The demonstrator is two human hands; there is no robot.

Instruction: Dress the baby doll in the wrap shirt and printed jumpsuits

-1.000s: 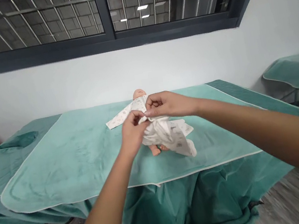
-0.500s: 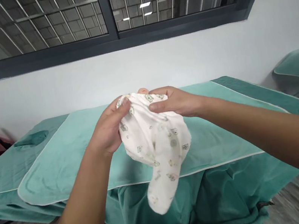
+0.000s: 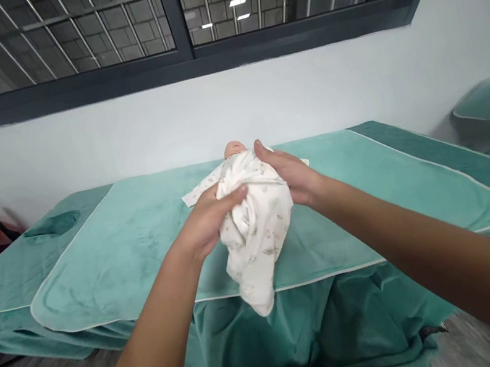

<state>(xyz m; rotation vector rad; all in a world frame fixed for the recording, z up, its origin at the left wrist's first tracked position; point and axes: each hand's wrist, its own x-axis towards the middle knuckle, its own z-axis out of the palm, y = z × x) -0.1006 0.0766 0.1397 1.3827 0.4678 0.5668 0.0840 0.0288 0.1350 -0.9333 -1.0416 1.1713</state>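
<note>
Two hands point(image 3: 204, 220) point(image 3: 295, 179) hold crumpled, printed white cloth point(image 3: 269, 217); left gripping it, right's grip unclear

Both arms are bare and angle inward, left arm point(image 3: 157, 330) from the bottom edge, right arm point(image 3: 412, 230) from the lower right. Left hand point(image 3: 204, 220) has its thumb stuck out sideways toward the right hand point(image 3: 293, 175), whose thumb points up and kinda left. Most other fingers are hidden, wrists well apart.
</note>
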